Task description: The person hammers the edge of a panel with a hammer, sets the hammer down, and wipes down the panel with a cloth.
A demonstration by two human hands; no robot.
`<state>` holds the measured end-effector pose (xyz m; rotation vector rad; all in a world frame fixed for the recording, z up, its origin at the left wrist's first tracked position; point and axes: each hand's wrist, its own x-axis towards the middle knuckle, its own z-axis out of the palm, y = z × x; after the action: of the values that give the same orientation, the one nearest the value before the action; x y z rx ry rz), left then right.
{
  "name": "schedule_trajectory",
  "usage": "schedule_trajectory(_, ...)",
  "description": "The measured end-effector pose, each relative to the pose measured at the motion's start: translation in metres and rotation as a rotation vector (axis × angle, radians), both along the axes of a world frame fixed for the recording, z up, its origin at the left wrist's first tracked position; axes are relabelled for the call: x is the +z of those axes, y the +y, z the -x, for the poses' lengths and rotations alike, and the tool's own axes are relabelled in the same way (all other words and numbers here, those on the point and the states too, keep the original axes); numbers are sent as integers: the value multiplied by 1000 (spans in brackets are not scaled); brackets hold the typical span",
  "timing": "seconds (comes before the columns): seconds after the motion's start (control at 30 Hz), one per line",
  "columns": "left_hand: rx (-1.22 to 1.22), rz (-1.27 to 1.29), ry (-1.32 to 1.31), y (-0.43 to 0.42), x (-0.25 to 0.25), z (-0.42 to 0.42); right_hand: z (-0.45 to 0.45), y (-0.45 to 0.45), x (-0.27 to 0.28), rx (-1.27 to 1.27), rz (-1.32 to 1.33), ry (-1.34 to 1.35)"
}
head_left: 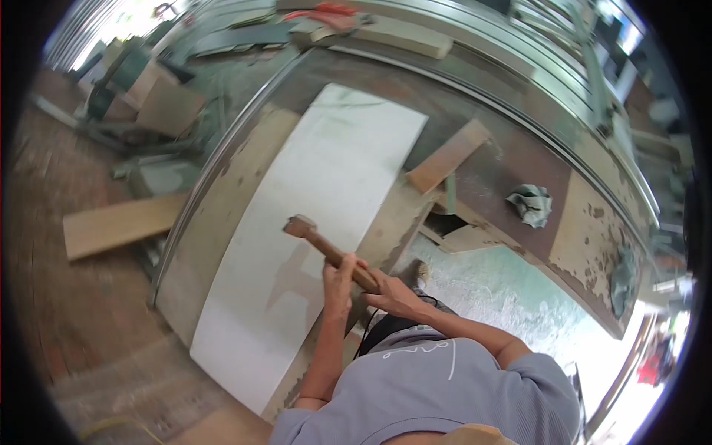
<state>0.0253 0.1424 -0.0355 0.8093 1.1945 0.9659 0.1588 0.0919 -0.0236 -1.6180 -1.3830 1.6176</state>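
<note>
A hammer [323,245] with a wooden handle and a small brownish head is held at a slant over a long white board [319,159]. My left hand [339,282] is closed around the middle of the handle. Farther down, close to my body, my right hand [393,295] wraps the handle's lower end. The hammer's head is raised off the board, and its shadow falls on the white surface. The board lies flat and diagonally across a worn workbench [245,167].
On the bench's right part lie a wooden block [449,156] and a crumpled cloth [531,205]. A metal rail [215,167] runs along the bench edge. A plank [122,225] juts out at the left. Stacked boards [170,104] and scraps stand farther back.
</note>
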Motion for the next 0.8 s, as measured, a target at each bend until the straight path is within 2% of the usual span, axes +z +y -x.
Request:
schedule_trajectory(0.07,51,-20,36,25,-8,-23,-20,20,0,10,-31,29)
schedule_trajectory(0.27,-18,43,72,67,-19,-73,-63,52,-26,-37,-126,70)
schedule_trajectory(0.47,10,65,63,73,-32,-87,-90,68,-32,82,-39,81)
schedule_trajectory(0.67,41,54,53,73,-43,-93,-98,72,-54,129,-160,140)
schedule_trajectory(0.8,63,65,54,72,-47,-93,-103,74,-49,187,-122,152)
